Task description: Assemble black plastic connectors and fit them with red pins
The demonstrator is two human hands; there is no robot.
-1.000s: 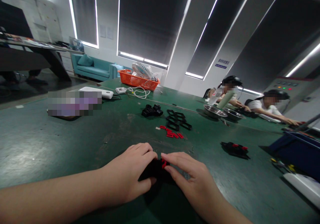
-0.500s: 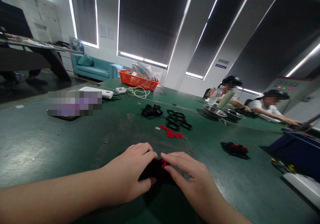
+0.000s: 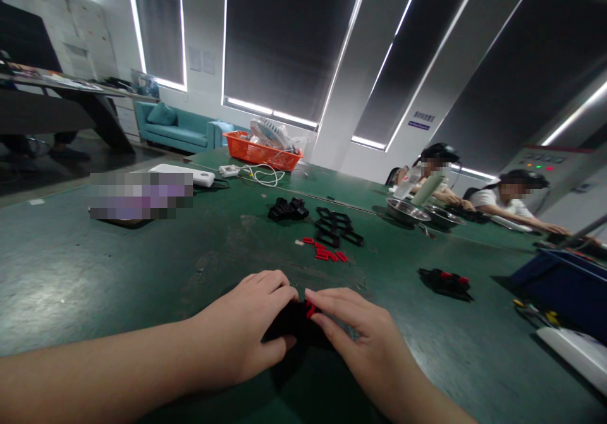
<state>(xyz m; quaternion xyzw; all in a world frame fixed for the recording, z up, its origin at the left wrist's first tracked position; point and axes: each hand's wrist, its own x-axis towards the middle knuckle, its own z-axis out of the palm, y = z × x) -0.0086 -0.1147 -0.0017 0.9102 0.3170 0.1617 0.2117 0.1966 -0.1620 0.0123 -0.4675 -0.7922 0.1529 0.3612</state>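
My left hand (image 3: 258, 316) is closed round a black part (image 3: 298, 323) low over the green table (image 3: 199, 373); much of that part is hidden by fingers and shadow. A small red piece (image 3: 310, 310) shows at its right end, pinched between the thumb and fingers of my right hand (image 3: 355, 323). Beyond my hands lie several loose red pieces (image 3: 327, 254) and several black rectangular frames (image 3: 339, 225). A heap of black parts (image 3: 288, 209) sits to their left. Off to the right is a black assembly with red inserts (image 3: 446, 283).
An orange basket (image 3: 263, 153) holding a fan stands at the back, with a white cable (image 3: 265, 174) before it. A blue bin (image 3: 564, 285) is at the right edge. Steel bowls (image 3: 408, 212) stand near two people seated at the far right. A blurred flat object (image 3: 140, 199) lies left.
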